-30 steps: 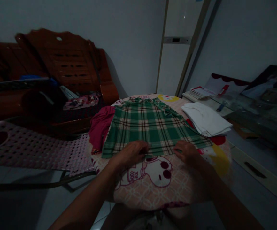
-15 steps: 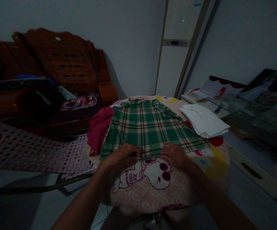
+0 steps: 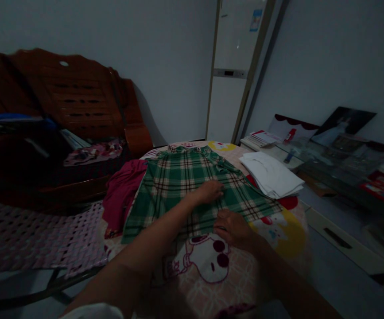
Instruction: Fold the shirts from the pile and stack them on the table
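A green plaid garment [image 3: 168, 186] with ruffled trim at its far end lies spread on a round table covered by a patterned cloth [image 3: 241, 270]. My left hand [image 3: 210, 191] reaches across to the middle of the garment and rests palm down on the fabric, fingers stretched forward. At the near hem, my right hand [image 3: 233, 227] has its fingers curled over the edge of the plaid fabric. Beside the garment on the left is a crumpled magenta cloth [image 3: 125, 190]. To its right, a folded white cloth [image 3: 271, 175] sits at the table's edge.
A carved wooden sofa [image 3: 75, 102] with clothes on its seat stands at the back left. On the left is a woven lounge chair [image 3: 39, 239]. Against the far wall rises a tall white cabinet unit [image 3: 226, 102]. A glass-topped stand [image 3: 331, 164] bears papers and a framed photo.
My left hand has left the near hem and moved forward and right onto the middle of the garment. My right hand stays at the hem. The view has shifted slightly.
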Available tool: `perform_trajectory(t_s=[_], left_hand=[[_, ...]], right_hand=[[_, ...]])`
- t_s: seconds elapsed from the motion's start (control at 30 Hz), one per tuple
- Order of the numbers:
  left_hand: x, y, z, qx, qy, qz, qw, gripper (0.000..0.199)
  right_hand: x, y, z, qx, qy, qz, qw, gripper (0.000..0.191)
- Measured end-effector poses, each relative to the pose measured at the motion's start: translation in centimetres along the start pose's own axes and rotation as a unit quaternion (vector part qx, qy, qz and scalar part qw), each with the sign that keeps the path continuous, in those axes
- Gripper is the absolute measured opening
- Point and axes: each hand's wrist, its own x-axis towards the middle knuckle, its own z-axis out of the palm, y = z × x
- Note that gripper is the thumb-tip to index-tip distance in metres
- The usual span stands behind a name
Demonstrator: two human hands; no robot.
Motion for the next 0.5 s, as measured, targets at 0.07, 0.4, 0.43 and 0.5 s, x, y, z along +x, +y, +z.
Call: perform_trajectory(t_s=[0.07,0.4,0.43,0.5], left_hand=[[1.3,-0.6,2.2,-0.013,-0.007,0.028,1.0,0.036],[0.5,-2.4,6.9,-0.086,0.078,0.057,0.992,0.045],[0.6,-2.3,6.8,-0.095,0.082,0.062,0.99,0.044],[0.6,-2.2,6.5,-0.11,0.088,0.076,0.987,0.04]], right_hand=[[-0.2,0.0,0.1,0.008,0.005,-0.006,1.0,0.016],[3.4,4.8,-1.0,0.043,0.052,0.035,0.997,0.017],[4.4,5.7,-1.2,0.031,0.068,0.056,0.996,0.018],[6.5,7.6,-1.8,-0.011,0.088,0.111,0.99,0.021]])
